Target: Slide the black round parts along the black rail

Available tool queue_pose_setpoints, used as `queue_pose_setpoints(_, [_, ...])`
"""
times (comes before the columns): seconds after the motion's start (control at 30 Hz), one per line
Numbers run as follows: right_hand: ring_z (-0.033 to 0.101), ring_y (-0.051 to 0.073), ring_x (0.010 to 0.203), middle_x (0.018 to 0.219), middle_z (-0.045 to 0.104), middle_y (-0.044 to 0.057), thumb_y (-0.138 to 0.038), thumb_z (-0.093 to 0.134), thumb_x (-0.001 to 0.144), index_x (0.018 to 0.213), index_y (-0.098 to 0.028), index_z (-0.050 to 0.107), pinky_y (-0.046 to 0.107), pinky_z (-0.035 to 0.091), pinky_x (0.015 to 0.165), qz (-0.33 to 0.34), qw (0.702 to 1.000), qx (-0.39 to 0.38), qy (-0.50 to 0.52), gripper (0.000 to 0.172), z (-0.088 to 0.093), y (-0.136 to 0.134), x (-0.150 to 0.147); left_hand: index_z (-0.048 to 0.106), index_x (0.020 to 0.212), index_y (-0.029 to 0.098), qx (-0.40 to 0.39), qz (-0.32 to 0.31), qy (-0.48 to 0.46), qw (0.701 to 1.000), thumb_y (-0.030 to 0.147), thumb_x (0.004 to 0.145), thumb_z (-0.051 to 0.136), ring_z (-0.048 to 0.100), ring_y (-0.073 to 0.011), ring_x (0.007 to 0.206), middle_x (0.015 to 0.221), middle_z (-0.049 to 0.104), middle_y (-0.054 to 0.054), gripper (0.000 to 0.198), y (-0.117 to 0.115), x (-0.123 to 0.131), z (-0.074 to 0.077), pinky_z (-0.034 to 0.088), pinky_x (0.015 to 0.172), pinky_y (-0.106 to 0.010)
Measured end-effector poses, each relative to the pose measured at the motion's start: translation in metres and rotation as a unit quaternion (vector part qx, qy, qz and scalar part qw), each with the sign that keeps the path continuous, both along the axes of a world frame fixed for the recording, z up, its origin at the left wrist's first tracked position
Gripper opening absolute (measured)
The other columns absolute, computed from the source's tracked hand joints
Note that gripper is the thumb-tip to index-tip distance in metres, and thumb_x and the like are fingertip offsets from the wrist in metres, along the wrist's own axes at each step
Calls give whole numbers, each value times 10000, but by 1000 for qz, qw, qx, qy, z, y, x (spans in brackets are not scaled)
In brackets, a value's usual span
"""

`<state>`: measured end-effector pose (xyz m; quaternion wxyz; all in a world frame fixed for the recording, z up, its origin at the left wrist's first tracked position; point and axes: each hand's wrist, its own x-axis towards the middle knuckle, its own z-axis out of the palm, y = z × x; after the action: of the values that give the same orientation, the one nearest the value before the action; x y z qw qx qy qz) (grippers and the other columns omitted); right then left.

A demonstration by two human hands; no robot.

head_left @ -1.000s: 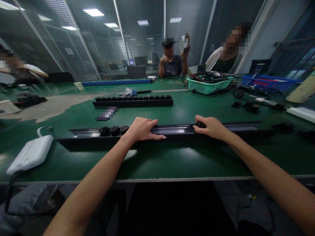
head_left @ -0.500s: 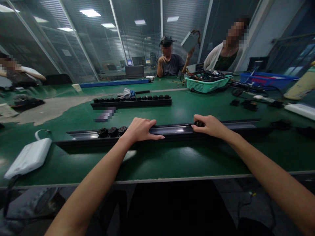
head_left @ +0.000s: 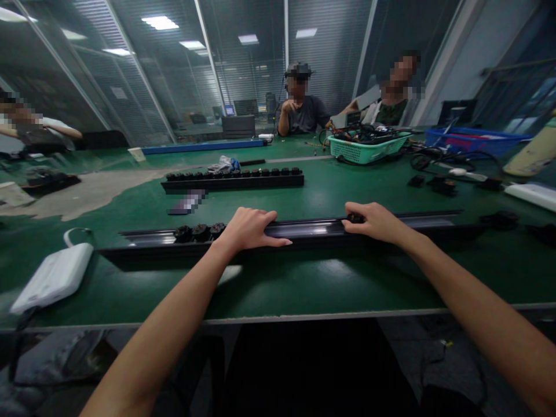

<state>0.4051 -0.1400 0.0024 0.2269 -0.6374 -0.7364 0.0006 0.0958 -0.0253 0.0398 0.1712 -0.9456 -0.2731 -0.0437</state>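
Note:
A long black metal rail (head_left: 313,227) with an open channel lies across the table in front of me. At its left part sit several round black socket-like modules (head_left: 200,233). My left hand (head_left: 247,227) lies over the rail just right of these modules, thumb along the near edge and fingers at the far edge; what is under the palm is hidden. Farther right, my right hand (head_left: 369,220) pinches a small black module (head_left: 356,218) at the channel, mostly covered by the fingers.
Behind stands a second black rail (head_left: 234,182) filled with modules, near a phone (head_left: 187,202). A white box (head_left: 54,277) with a cable lies left. Loose black modules (head_left: 442,184), a green basket (head_left: 369,149) of cables and a blue basket (head_left: 478,142) are right. People sit opposite.
My right hand with the small module has shifted very slightly right; my left hand stays put. Across the table, the grey box once held up by the seated person is lower, near the person at right.

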Motion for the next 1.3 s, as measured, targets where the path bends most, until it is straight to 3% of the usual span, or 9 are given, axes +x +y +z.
queue_pose_setpoints(1.3, [486,144,618,666,532,-23,-444,544,817,775,-234,456,266,317,597,-16,1000,-22,0,231,-1,-7,21,637,967,203,0,-5,-3,1000,891,736,259,663,-254,761,882,723,-91,818,1,1,0,244,561,-301])
